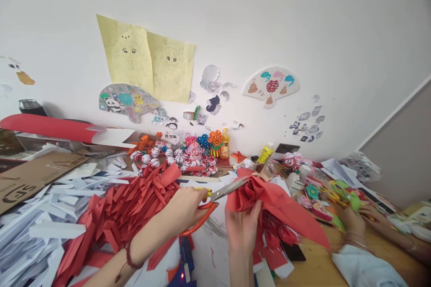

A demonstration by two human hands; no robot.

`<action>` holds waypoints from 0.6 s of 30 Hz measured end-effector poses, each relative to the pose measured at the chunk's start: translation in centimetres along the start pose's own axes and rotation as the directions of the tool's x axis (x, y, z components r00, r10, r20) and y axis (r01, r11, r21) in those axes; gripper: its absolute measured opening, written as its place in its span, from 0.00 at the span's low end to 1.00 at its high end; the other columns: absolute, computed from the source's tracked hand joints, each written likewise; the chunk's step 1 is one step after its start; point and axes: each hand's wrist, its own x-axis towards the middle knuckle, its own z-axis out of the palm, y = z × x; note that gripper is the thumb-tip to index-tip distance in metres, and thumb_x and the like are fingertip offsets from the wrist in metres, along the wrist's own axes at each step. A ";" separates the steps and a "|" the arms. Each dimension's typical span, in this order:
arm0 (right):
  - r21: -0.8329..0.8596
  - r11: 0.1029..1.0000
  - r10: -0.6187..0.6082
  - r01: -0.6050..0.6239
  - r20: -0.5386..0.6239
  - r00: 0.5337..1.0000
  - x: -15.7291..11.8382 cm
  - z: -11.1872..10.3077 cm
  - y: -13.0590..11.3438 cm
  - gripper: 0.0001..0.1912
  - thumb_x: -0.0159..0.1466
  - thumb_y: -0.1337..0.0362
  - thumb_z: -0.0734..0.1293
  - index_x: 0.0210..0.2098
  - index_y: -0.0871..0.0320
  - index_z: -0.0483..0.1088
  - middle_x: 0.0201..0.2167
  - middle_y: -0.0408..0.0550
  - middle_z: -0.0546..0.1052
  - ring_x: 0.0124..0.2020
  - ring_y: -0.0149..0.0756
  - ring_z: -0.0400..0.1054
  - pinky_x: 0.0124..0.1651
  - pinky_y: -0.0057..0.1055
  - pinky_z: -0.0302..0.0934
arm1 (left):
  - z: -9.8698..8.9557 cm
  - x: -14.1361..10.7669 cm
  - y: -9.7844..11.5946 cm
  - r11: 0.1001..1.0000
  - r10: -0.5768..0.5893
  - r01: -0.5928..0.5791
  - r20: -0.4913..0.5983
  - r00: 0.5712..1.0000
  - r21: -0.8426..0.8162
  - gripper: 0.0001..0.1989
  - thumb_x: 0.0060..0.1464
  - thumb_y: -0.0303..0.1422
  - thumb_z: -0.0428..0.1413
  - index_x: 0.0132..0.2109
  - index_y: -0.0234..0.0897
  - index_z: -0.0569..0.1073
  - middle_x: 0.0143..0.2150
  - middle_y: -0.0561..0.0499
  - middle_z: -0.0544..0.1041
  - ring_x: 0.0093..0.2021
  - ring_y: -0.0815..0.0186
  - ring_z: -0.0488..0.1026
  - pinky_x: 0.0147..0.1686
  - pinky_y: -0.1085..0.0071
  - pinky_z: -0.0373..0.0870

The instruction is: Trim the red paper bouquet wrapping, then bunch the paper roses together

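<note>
My left hand (189, 206), with a dark bracelet at the wrist, is closed on the orange and yellow handles of a pair of scissors (229, 189). Their metal blades point right and reach over the folded top of a red paper flower (248, 195). From below, my right hand (244, 228) grips that flower, thumb at its right side. A long red paper strip (296, 208) trails from it down to the right. Whether the blades touch the paper, I cannot tell. Smaller red and white paper pieces (278, 237) lie behind and below my right hand.
Heaped red paper strips (134, 206) and white strips (50, 228) cover the left side, beside a cardboard box (43, 172). Paper flowers (195, 152) and a juice bottle (225, 143) stand by the wall. At right, another person's hands (352, 220) work among green pieces.
</note>
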 end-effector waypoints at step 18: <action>-0.143 0.987 -0.053 0.070 0.116 0.992 -2.3 -0.2 1.1 0.18 0.63 0.48 0.62 0.45 0.51 0.74 0.53 0.42 0.73 0.59 0.30 0.63 0.63 0.33 0.56 | -0.2 -2.2 -0.3 1.000 -0.009 0.008 0.063 0.998 0.013 0.22 0.61 0.50 0.43 0.30 0.38 0.66 0.22 0.49 0.68 0.23 0.63 0.67 0.24 0.69 0.46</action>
